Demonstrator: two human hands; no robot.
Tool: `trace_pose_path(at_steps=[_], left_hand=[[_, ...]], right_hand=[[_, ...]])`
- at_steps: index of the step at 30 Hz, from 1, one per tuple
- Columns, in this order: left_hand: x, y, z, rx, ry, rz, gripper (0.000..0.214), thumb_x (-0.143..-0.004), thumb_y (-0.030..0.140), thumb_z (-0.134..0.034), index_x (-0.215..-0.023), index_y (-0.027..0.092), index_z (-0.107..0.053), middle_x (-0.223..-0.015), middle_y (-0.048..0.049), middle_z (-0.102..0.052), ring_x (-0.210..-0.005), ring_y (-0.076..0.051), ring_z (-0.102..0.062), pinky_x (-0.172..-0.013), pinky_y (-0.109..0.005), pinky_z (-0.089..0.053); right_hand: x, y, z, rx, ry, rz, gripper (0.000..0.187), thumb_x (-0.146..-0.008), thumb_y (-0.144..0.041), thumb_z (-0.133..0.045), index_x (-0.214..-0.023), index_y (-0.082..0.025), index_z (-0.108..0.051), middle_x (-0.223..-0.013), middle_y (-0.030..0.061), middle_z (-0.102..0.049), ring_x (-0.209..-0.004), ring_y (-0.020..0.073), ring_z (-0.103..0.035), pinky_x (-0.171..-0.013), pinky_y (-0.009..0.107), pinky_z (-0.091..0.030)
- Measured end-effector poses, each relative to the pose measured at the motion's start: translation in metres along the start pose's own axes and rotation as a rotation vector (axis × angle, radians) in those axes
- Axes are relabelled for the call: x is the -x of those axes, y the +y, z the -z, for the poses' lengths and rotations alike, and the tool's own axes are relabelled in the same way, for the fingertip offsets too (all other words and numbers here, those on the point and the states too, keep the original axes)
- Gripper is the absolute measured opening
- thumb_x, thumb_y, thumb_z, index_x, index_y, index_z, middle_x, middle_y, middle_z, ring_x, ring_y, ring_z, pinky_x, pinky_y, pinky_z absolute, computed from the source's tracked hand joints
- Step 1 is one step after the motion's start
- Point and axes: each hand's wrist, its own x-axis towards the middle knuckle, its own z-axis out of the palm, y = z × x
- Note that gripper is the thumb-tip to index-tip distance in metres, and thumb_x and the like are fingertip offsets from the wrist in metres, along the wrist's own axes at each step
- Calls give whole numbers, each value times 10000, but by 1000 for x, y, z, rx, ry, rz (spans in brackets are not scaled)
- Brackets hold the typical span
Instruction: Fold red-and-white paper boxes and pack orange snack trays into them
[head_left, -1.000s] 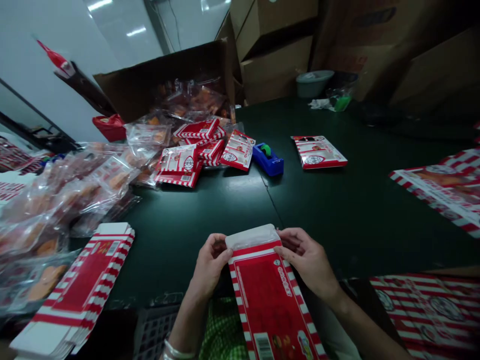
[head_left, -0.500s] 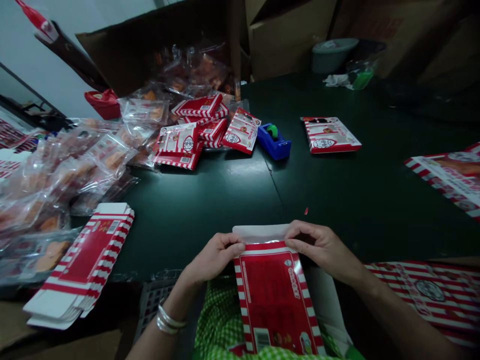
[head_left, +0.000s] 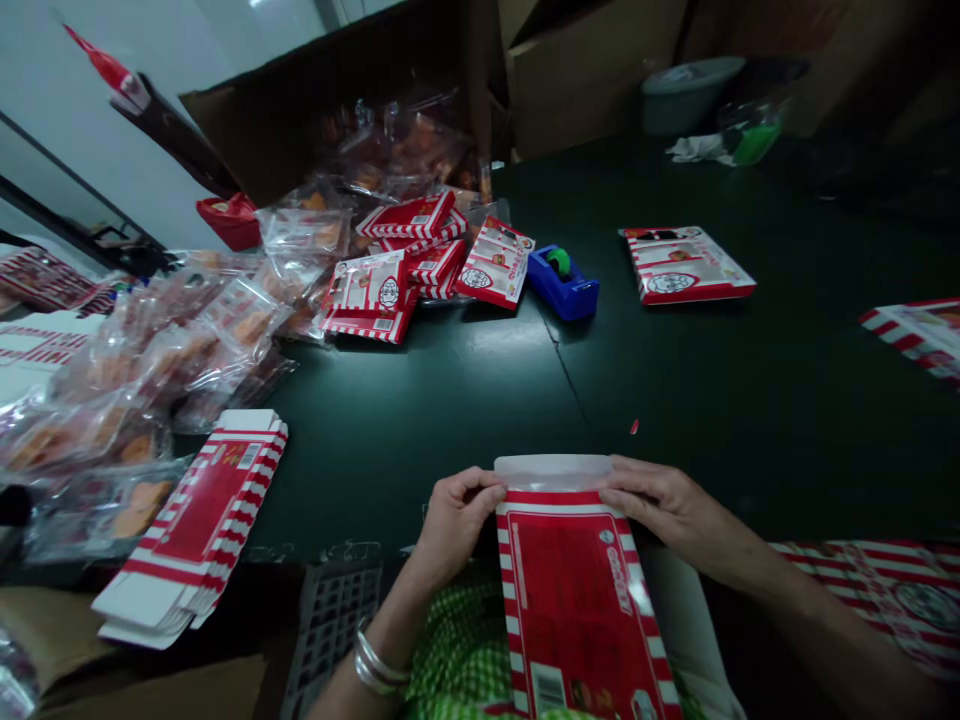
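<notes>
Just beyond the grip, a tiny red scrap point(head_left: 634, 427) sits alone on the dark green table point(head_left: 750, 400). Off to the left and a touch nearer, there's a stack of flat striped cartons point(head_left: 199, 520), fanned at its edges. Further left, a sprawl of clear snack bags point(head_left: 150, 350) spills out of a big open cardboard box point(head_left: 315, 120). Straight ahead and well away, a heap of red boxes point(head_left: 405, 270) leans together, with a blue tape dispenser point(head_left: 562, 283) just beside it. Ahead to the right, a single box point(head_left: 684, 265) lies flat. Far back right, a grey tub point(head_left: 686, 92). Close on the right, striped sheets point(head_left: 885, 590).
</notes>
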Motion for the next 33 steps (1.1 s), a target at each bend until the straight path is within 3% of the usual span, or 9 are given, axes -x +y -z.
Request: trace_pose_path(at_steps=[6, 9, 12, 14, 20, 23, 28, 30, 33], left_hand=[[-12, 8, -1, 80, 68, 23, 144, -680, 227, -678, -731, 173, -555, -659, 40, -564, -598, -97, -498, -579, -205, -398], [-15, 12, 0, 76, 23, -38, 144, -706, 186, -627, -840, 189, -574, -740, 26, -588, -663, -109, -533, -625, -214, -420], [-11, 18, 4, -108, -112, -123, 81, -741, 149, -549, -754, 159, -629, -760, -9, -598, -724, -127, -547, -685, -235, -423], [-6, 22, 6, -144, -201, -130, 107, -747, 157, -538, -734, 150, -644, -826, -38, -622, -796, -155, -569, -729, -258, -430], [-5, 19, -10, -219, -133, -19, 169, -757, 292, -653, -677, 156, -592, -668, 18, -547, -631, -113, -472, -601, -233, -379], [-17, 25, -17, -211, -231, 1, 122, -713, 262, -691, -764, 157, -654, -715, 10, -590, -669, -120, -510, -631, -238, -404], [-37, 43, -18, -112, -323, 214, 142, -703, 276, -668, -714, 134, -673, -635, 1, -614, -568, -114, -510, -574, -253, -402], [-40, 44, -19, -170, -319, 167, 106, -708, 242, -649, -693, 138, -668, -640, 3, -604, -586, -118, -511, -587, -257, -398], [-38, 40, -21, -380, -284, -59, 88, -744, 163, -604, -677, 154, -661, -695, 4, -574, -674, -130, -523, -659, -264, -401]], right_hand=[[0, 7, -28, -224, 439, -150, 275, -823, -433, -604, -1017, -239, -611, -956, 49, -705, -813, 206, -682, -649, 271, -553], [2, 7, -27, -249, 388, -146, 367, -834, -407, -611, -1169, -272, -549, -1004, 39, -707, -829, 198, -691, -642, 268, -563], [6, 3, -19, -119, 280, -25, 190, -859, -369, -590, -981, -252, -677, -988, 25, -718, -913, 192, -672, -822, 284, -524], [10, -3, -16, -135, 233, -43, 204, -880, -380, -560, -911, -238, -703, -993, 25, -718, -924, 190, -664, -831, 278, -508], [11, -18, -13, -234, 182, -181, 187, -808, -348, -617, -705, -192, -628, -922, 36, -697, -854, 187, -647, -738, 275, -505], [3, -23, -3, -242, 142, -220, 139, -748, -318, -648, -708, -191, -607, -835, 36, -687, -774, 186, -647, -674, 285, -509], [-10, -26, 8, -349, 127, -364, 222, -736, -407, -647, -752, -191, -599, -731, 38, -680, -668, 196, -654, -557, 285, -507], [-11, -23, 5, -360, 171, -349, 216, -735, -400, -646, -730, -188, -602, -759, 39, -687, -683, 191, -655, -582, 286, -515], [-6, -19, -5, -289, 270, -262, 178, -752, -348, -624, -684, -184, -612, -855, 51, -699, -755, 186, -649, -664, 290, -518]])
